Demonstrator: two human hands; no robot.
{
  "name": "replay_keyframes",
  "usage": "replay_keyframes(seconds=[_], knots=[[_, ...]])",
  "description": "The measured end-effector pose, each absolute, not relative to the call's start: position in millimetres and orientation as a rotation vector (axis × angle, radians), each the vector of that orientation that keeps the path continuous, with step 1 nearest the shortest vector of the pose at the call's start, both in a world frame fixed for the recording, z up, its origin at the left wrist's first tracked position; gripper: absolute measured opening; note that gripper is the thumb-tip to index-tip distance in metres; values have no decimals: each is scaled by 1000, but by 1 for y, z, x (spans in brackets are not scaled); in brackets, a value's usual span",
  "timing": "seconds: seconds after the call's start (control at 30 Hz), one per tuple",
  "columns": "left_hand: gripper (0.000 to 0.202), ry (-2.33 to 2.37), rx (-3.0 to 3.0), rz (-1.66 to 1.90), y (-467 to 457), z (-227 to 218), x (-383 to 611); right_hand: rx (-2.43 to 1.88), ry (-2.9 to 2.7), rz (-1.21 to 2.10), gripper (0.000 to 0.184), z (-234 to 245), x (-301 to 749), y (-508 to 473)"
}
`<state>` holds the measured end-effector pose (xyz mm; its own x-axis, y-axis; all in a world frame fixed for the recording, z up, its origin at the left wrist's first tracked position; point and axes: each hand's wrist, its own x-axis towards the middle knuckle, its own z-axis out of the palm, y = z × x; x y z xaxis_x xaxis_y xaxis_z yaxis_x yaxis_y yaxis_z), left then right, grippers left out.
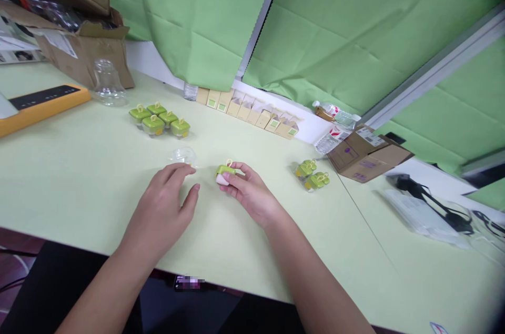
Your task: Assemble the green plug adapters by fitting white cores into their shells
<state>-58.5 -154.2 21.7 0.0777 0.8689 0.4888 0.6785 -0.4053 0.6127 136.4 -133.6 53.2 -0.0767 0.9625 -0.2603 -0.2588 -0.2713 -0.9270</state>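
Observation:
Between the fingers of my right hand (250, 192) is a small green-lidded box (224, 170) with a pale loop on top and a whitish lower part. My left hand (168, 202) is apart from it, thumb and fingers spread, holding nothing. Just beyond the left fingertips lies a clear plastic piece (183, 155), partly hidden by the hand. Farther back on the left stands a group of several similar green-lidded boxes (153, 123) with clear bottoms. To the right of my right hand sits another cluster of such boxes (307, 170).
Small cardboard boxes (256, 113) line the table's back edge. Plastic bottles (333, 137) and an open carton (366, 154) stand at the back right, near black cables (430, 202). At left are a clear jar (108, 84), a yellow-edged device (47, 108) and large cartons (87, 50).

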Motion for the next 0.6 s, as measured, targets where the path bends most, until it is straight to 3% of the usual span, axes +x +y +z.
replay_keyframes(seconds=[0.27, 0.6], knots=[[50, 1206, 2067, 1060, -159, 26, -54, -1193, -1198, 1555, 50, 54, 138, -136], [44, 1215, 2125, 1125, -156, 20, -56, -1117, -1433, 1618, 47, 55, 133, -141]])
